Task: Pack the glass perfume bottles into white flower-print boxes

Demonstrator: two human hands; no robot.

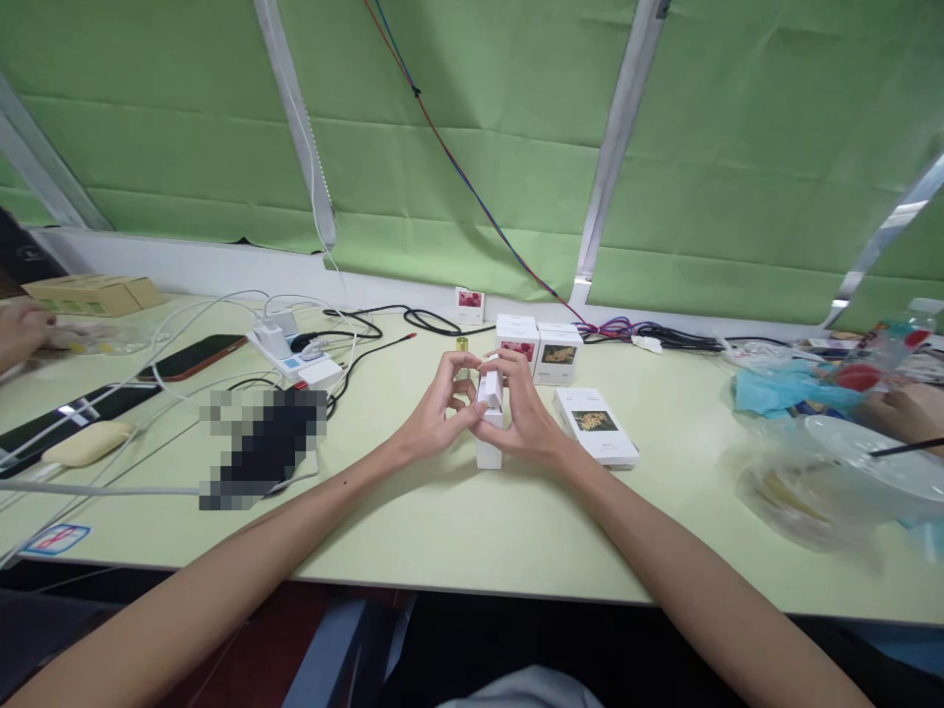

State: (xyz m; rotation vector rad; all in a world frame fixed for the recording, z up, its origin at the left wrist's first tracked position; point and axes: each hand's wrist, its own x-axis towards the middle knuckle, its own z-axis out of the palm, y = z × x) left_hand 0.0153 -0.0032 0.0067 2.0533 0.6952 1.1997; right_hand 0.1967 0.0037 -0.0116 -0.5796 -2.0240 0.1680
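Both hands meet at the middle of the pale green counter (457, 531), closed around a small upright white cardboard box (490, 425) standing on the surface. Left hand (442, 405) grips the box's left side, fingers curled at its opened top flap; right hand (520, 411) wraps the right side, thumb and fingers pinching the upper edge. A small gold-capped bottle (462, 346) stands just behind the hands at 12 o'clock, partly hidden. At 1 o'clock, two square white boxes stand side by side, touching: one with a pink flower picture (517, 341), one with a yellow flower picture (559, 354). At 3 o'clock a flat white box with a yellow flower picture (596, 425) lies near the right hand. Farther back at 12 o'clock, a small white box with a pink picture (469, 305) against the wall. At 10 o'clock, a white power strip (293, 356) with cables; a dark phone (193, 357) beyond it. Another person's hand (22, 329) shows at the far left edge, 9 o'clock.
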